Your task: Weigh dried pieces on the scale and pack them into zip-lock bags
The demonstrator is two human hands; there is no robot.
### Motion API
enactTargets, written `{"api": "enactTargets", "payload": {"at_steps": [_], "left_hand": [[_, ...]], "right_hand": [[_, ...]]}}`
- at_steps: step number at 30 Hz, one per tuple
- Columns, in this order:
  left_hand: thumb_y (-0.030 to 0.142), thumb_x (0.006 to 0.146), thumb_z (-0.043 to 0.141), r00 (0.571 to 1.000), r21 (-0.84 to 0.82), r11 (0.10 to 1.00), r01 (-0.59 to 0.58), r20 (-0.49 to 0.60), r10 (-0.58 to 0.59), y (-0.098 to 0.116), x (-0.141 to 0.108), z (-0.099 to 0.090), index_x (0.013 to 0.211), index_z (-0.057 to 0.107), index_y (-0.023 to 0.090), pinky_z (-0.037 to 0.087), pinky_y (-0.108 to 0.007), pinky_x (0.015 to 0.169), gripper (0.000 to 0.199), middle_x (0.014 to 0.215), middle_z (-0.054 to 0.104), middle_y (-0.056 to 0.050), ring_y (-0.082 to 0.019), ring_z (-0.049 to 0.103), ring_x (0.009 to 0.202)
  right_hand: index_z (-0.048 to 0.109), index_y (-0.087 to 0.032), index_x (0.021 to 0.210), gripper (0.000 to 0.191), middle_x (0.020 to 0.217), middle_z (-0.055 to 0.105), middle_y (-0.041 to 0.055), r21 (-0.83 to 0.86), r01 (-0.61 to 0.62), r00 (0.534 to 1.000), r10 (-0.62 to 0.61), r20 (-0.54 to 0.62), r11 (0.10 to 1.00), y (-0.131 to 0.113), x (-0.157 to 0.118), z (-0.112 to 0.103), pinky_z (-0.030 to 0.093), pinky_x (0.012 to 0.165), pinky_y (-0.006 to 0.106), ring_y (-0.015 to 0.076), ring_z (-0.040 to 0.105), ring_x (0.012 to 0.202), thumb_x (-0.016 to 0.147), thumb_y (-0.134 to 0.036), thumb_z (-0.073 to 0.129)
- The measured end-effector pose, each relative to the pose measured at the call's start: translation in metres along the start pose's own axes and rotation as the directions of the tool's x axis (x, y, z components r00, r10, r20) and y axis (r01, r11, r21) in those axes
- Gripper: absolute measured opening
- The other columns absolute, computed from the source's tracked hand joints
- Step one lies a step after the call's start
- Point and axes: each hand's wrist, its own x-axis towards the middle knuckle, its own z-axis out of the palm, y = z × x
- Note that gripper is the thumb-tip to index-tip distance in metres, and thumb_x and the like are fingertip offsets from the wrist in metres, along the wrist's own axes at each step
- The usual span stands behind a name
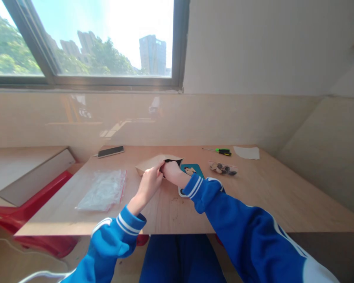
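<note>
My left hand [151, 179] is closed on the near edge of a tan paper bag [149, 162], which lies tilted above the middle of the table. The bag's dark mouth faces right. Into that mouth reaches my right hand [173, 173], its fingers hidden from view. Partly under my right wrist lies a teal card [197, 169] with a cartoon figure on it. A white-edged piece shows beside the card, mostly covered by my sleeve.
Clear plastic bags [103, 190] lie at the left, with a phone [111, 151] behind them. Toward the back right are a green-and-black screwdriver [222, 151], a white paper [247, 153] and a small bag of round pieces [222, 168]. A red stool [47, 204] stands left.
</note>
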Motion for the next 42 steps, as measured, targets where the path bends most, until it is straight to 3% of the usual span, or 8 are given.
{"api": "enactTargets", "payload": {"at_steps": [7, 12, 20, 25, 32, 35, 38, 42], "left_hand": [[0.010, 0.080, 0.041, 1.000, 0.012, 1.000, -0.006, 0.020, 0.006, -0.005, 0.003, -0.005, 0.126, 0.059, 0.017, 0.054, -0.034, 0.084, 0.050, 0.096, 0.074, -0.007, -0.020, 0.070, 0.089], [0.015, 0.082, 0.042, 0.998, -0.022, 0.998, 0.061, 0.029, -0.060, -0.007, 0.008, -0.012, 0.128, 0.057, 0.018, 0.052, -0.034, 0.090, 0.049, 0.112, 0.072, -0.008, -0.020, 0.069, 0.100], [0.021, 0.082, 0.043, 0.997, -0.079, 0.994, 0.071, 0.039, -0.068, -0.008, 0.017, -0.024, 0.129, 0.057, 0.014, 0.051, -0.035, 0.096, 0.050, 0.124, 0.066, -0.010, -0.021, 0.066, 0.108], [0.018, 0.079, 0.045, 0.995, -0.091, 0.990, 0.104, 0.011, -0.103, -0.012, 0.021, -0.029, 0.125, 0.060, 0.018, 0.052, -0.033, 0.094, 0.049, 0.116, 0.071, -0.005, -0.019, 0.069, 0.098], [0.018, 0.079, 0.045, 0.987, -0.029, 0.989, 0.148, -0.053, -0.149, -0.008, 0.022, -0.027, 0.123, 0.062, 0.019, 0.054, -0.032, 0.088, 0.048, 0.109, 0.073, -0.004, -0.019, 0.070, 0.093], [0.019, 0.078, 0.045, 0.986, -0.056, 0.987, 0.153, -0.055, -0.156, -0.006, 0.019, -0.025, 0.121, 0.063, 0.020, 0.054, -0.030, 0.085, 0.047, 0.109, 0.073, -0.003, -0.019, 0.070, 0.094], [0.020, 0.079, 0.045, 0.988, -0.097, 0.984, 0.150, -0.027, -0.154, -0.004, 0.016, -0.022, 0.122, 0.062, 0.020, 0.054, -0.031, 0.088, 0.046, 0.114, 0.072, -0.004, -0.020, 0.070, 0.099], [0.018, 0.080, 0.044, 0.985, -0.080, 0.982, 0.172, -0.011, -0.174, 0.000, 0.012, -0.015, 0.123, 0.062, 0.019, 0.051, -0.034, 0.094, 0.047, 0.118, 0.070, -0.005, -0.020, 0.068, 0.102]], "right_hand": [[0.065, -0.004, 0.107, 0.025, 0.110, 0.070, 0.0191, 0.126, -0.070, 0.989, 0.085, -0.120, 0.990, 0.016, -0.011, -0.004, 0.052, 0.089, 0.037, 0.0288, 0.068, 0.100, 0.090, -0.007, 0.046], [0.054, -0.011, 0.125, 0.038, 0.113, 0.069, 0.0177, 0.293, -0.002, 0.976, 0.066, -0.209, 0.956, 0.026, -0.045, -0.011, 0.054, 0.084, 0.034, 0.0269, 0.067, 0.103, 0.087, -0.010, 0.057], [0.052, -0.025, 0.130, 0.053, 0.117, 0.066, 0.0067, 0.649, 0.216, 0.846, 0.192, -0.497, 0.729, 0.053, -0.084, -0.013, 0.051, 0.093, 0.039, 0.0217, 0.063, 0.103, 0.080, -0.028, 0.071], [0.052, -0.022, 0.130, 0.059, 0.102, 0.067, 0.0079, 0.771, -0.056, 0.740, 0.544, -0.394, 0.634, 0.110, -0.118, 0.036, 0.054, 0.084, 0.042, 0.0234, 0.064, 0.091, 0.078, -0.046, 0.069], [0.061, -0.018, 0.121, 0.049, 0.115, 0.064, 0.0156, 0.530, -0.283, 0.894, 0.420, -0.155, 0.799, 0.143, -0.131, 0.111, 0.040, 0.101, 0.053, 0.0330, 0.056, 0.116, 0.082, -0.048, 0.062], [0.053, -0.017, 0.130, 0.060, 0.131, 0.055, 0.0183, 0.513, -0.310, 0.873, 0.453, -0.179, 0.800, 0.130, -0.126, 0.096, 0.035, 0.106, 0.055, 0.0362, 0.046, 0.128, 0.081, -0.050, 0.063], [0.051, -0.020, 0.132, 0.054, 0.135, 0.054, 0.0143, 0.636, -0.163, 0.841, 0.443, -0.309, 0.754, 0.109, -0.124, 0.050, 0.035, 0.108, 0.049, 0.0303, 0.046, 0.130, 0.088, -0.050, 0.054], [0.062, -0.023, 0.118, 0.035, 0.119, 0.067, 0.0057, 0.776, 0.235, 0.947, 0.042, -0.319, 0.585, 0.071, -0.105, -0.014, 0.049, 0.094, 0.033, 0.0181, 0.062, 0.110, 0.099, -0.035, 0.036]]}}
